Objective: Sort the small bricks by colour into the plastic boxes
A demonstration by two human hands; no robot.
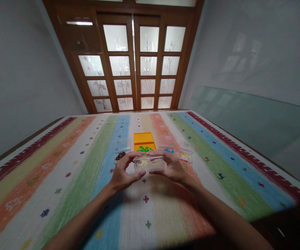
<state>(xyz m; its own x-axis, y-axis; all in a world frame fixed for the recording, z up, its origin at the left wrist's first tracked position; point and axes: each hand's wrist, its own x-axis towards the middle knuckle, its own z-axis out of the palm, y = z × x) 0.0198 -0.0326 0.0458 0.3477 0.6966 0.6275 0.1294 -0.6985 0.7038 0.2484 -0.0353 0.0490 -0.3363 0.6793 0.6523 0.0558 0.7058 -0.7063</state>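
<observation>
Between both hands I hold a clear plastic box (pixel 152 165) above the striped cloth. Pale yellowish bits show inside it, too small to name. My left hand (pixel 125 172) grips its left end, thumb low on the front and fingers over the top. At the right end, my right hand (pixel 172 166) holds it in much the same way. Just beyond the hands lies an open yellow case (pixel 143 138) with small green pieces (pixel 145 149) in its near half. The hands and box partly cover that near half.
Left of the yellow case, dark brown pieces (pixel 120 156) lie in a clear box. To its right are blue pieces (pixel 168 151) and yellow pieces (pixel 185 155) in clear boxes. A striped tablecloth (pixel 69 194) covers the table. Wooden glazed doors (pixel 136 62) stand beyond.
</observation>
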